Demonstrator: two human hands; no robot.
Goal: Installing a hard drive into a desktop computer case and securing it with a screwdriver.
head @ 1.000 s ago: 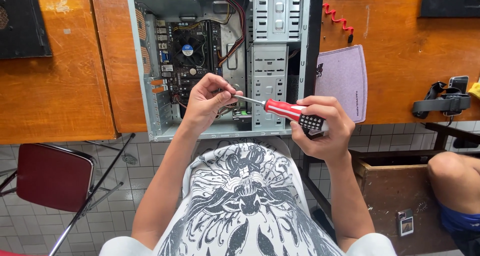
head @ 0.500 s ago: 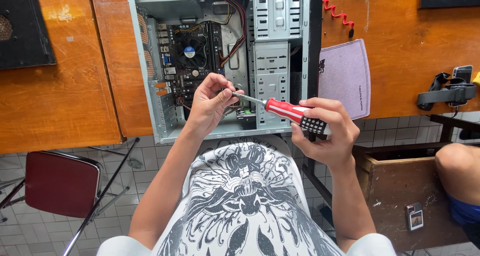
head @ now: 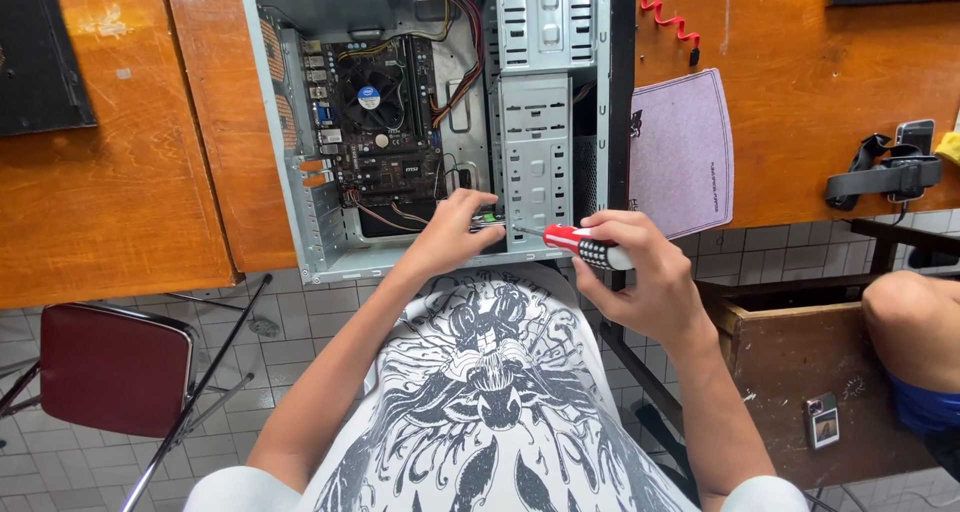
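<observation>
Head view: right hand (head: 640, 287) wrapped shut round the red-and-black handle of a screwdriver (head: 585, 245), tip aimed left at the open computer case (head: 440, 122) lying at the desk's (head: 110, 192) near edge. Left hand (head: 455, 234) pinches something small and green at the tip (too small to name). Screwdriver looks light, stiff; the ribbed handle is likely the best place to hold. Motherboard (head: 380, 142) probably fragile.

The orange wooden surface (head: 820, 102) carries an open computer case (head: 440, 122) lying on its side, a purple mat (head: 680, 152) beside it, a red coiled cable (head: 668, 17) and a black strap (head: 885, 177).
</observation>
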